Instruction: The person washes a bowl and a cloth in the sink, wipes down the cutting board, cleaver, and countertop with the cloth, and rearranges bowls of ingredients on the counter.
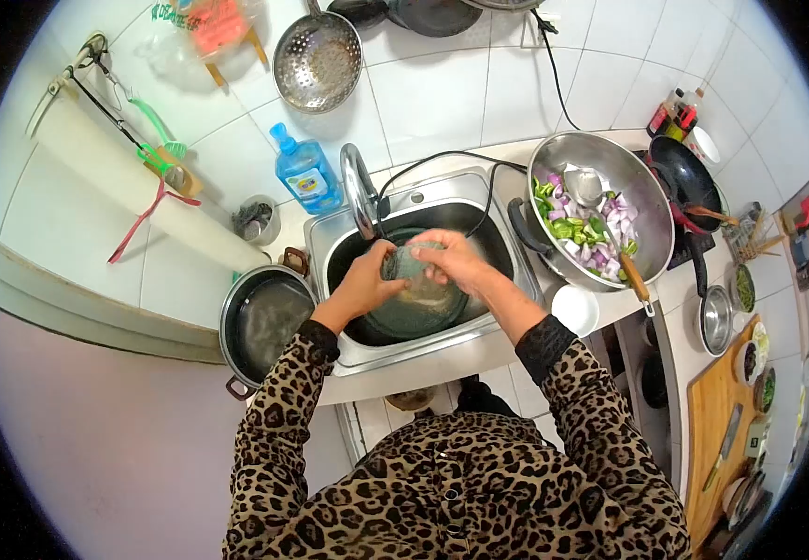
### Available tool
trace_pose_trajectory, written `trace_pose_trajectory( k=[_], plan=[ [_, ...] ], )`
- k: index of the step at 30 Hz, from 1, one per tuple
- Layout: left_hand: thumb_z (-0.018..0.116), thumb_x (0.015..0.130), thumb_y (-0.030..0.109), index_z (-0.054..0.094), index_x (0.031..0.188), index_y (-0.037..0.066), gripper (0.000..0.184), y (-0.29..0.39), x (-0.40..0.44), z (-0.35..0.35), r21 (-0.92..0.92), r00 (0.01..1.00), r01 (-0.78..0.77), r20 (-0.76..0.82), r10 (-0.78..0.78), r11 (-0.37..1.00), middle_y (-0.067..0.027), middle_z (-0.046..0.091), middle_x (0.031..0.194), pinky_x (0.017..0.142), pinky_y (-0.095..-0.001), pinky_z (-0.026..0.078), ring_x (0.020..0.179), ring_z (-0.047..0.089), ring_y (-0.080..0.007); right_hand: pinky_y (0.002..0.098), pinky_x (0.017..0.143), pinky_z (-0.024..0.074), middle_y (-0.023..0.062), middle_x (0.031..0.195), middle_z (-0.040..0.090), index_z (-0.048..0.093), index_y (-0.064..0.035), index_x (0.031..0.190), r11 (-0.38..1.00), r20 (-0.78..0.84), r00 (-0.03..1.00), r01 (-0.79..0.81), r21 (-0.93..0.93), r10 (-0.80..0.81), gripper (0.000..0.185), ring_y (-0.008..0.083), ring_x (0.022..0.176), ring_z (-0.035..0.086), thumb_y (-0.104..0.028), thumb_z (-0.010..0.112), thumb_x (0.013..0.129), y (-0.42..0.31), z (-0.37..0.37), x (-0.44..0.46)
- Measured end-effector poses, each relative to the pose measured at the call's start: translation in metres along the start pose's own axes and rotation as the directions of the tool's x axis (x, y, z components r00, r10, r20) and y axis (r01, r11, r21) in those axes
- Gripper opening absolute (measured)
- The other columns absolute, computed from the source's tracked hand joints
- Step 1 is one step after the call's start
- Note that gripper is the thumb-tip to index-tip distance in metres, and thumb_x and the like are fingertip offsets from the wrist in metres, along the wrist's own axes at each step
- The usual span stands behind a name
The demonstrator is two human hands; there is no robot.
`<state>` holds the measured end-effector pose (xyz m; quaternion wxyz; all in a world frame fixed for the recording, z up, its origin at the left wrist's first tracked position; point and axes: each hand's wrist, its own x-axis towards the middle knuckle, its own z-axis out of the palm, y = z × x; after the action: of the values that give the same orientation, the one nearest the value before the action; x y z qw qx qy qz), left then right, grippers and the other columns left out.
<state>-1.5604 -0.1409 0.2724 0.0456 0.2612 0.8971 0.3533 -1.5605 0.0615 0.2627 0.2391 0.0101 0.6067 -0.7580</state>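
Over the sink, my left hand and my right hand hold a grey-green, see-through thing between them. Its kind is hard to make out; it could be a glass bowl or a wet cloth. The fingers of both hands are curled at its edges. Directly beneath lies a round dark green basin inside the sink, partly covered by the hands. Behind them rises the chrome faucet, its spout close to my left hand.
A large steel pan with chopped onion, green peppers and a ladle stands right of the sink. Near it is a white bowl. A dark pot sits left. Farther right, a knife lies on a cutting board.
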Motion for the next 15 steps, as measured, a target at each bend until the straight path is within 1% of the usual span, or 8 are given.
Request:
trace_pose_trajectory(
  k=[1, 2, 4, 7, 9, 10, 11, 15],
  plan=[
    [0.071, 0.072, 0.016, 0.048, 0.107, 0.000, 0.045, 0.003, -0.004, -0.003, -0.154, 1.000, 0.026, 0.001, -0.026, 0.988, -0.0159, 0.060, 0.080, 0.060, -0.0364, 0.046, 0.066, 0.060, -0.0261, 0.0197, 0.041, 0.0360, 0.0088, 0.077, 0.059, 0.058, -0.0047, 0.089, 1.000, 0.001, 1.000, -0.003, 0.002, 0.003, 0.012, 0.0090, 0.049, 0.050, -0.011, 0.064, 0.080, 0.001, 0.000, 0.004],
    [0.068, 0.078, 0.020, 0.052, 0.107, 0.000, 0.038, 0.006, -0.008, -0.006, -0.427, 0.971, 0.241, 0.108, -0.215, 0.872, -0.0085, 0.061, 0.081, 0.053, -0.0280, 0.044, 0.058, 0.055, -0.0137, 0.0204, 0.044, 0.0369, 0.0057, 0.079, 0.057, 0.058, -0.0047, 0.089, 0.992, -0.031, 0.991, 0.128, 0.012, -0.128, 0.012, 0.0082, 0.057, 0.052, -0.004, 0.062, 0.077, 0.003, 0.000, 0.008],
    [0.065, 0.081, 0.021, 0.053, 0.107, 0.002, 0.035, -0.007, -0.010, -0.008, -0.534, 0.956, 0.292, 0.132, -0.263, 0.794, -0.0067, 0.061, 0.082, 0.051, -0.0252, 0.042, 0.055, 0.053, -0.0110, 0.0206, 0.052, 0.0385, 0.0017, 0.082, 0.055, 0.060, -0.0049, 0.087, 0.966, -0.094, 0.962, 0.257, 0.007, -0.255, 0.026, 0.0061, 0.067, 0.051, 0.012, 0.053, 0.067, 0.005, 0.003, 0.006],
    [0.060, 0.087, 0.021, 0.054, 0.105, 0.006, 0.025, -0.003, -0.016, -0.010, -0.647, 0.937, 0.329, 0.135, -0.321, 0.688, -0.0019, 0.059, 0.081, 0.048, -0.0202, 0.039, 0.053, 0.050, -0.0062, 0.0199, 0.049, 0.0364, 0.0015, 0.081, 0.054, 0.058, -0.0058, 0.094, 0.922, -0.206, 0.899, 0.385, -0.050, -0.387, 0.034, 0.0055, 0.061, 0.047, 0.013, 0.048, 0.067, 0.022, 0.014, 0.006],
    [0.059, 0.087, 0.019, 0.055, 0.101, 0.007, 0.019, -0.001, -0.016, -0.005, -0.812, 0.906, 0.328, 0.125, -0.404, 0.483, 0.0013, 0.057, 0.078, 0.048, -0.0178, 0.038, 0.054, 0.049, -0.0042, 0.0197, 0.047, 0.0344, 0.0015, 0.080, 0.054, 0.056, -0.0063, 0.101, 0.958, -0.212, 0.943, 0.278, 0.073, -0.258, 0.039, 0.0050, 0.057, 0.044, 0.013, 0.046, 0.068, 0.024, 0.018, -0.014],
    [0.055, 0.089, 0.016, 0.054, 0.102, 0.009, 0.015, 0.007, -0.019, -0.007, -0.844, 0.903, 0.330, 0.152, -0.403, 0.422, 0.0026, 0.058, 0.086, 0.056, -0.0198, 0.044, 0.068, 0.053, -0.0040, 0.0195, 0.044, 0.0325, 0.0015, 0.080, 0.054, 0.053, -0.0069, 0.107, 0.965, -0.196, 0.972, 0.171, 0.197, -0.132, 0.045, 0.0046, 0.054, 0.041, 0.013, 0.044, 0.068, 0.024, 0.023, -0.027],
    [0.055, 0.089, 0.016, 0.054, 0.102, 0.009, 0.015, 0.012, -0.022, -0.006, -0.844, 0.905, 0.339, 0.173, -0.389, 0.415, 0.0026, 0.058, 0.086, 0.056, -0.0198, 0.044, 0.068, 0.053, -0.0040, 0.0195, 0.044, 0.0325, 0.0015, 0.080, 0.054, 0.053, -0.0069, 0.107, 0.966, -0.221, 0.967, 0.171, 0.196, -0.126, 0.045, 0.0046, 0.054, 0.041, 0.013, 0.044, 0.068, 0.031, 0.026, -0.037],
    [0.054, 0.091, 0.017, 0.057, 0.093, 0.008, 0.010, 0.022, -0.021, 0.034, -0.934, 0.955, 0.187, 0.099, -0.281, 0.304, 0.0041, 0.055, 0.074, 0.040, -0.0180, 0.028, 0.052, 0.043, -0.0015, 0.0188, 0.040, 0.0296, 0.0035, 0.086, 0.058, 0.043, -0.0049, 0.125, 0.957, -0.007, 0.999, 0.038, 0.288, -0.038, 0.059, 0.0046, 0.050, 0.042, 0.009, 0.042, 0.069, 0.067, 0.012, -0.086]
  ],
)
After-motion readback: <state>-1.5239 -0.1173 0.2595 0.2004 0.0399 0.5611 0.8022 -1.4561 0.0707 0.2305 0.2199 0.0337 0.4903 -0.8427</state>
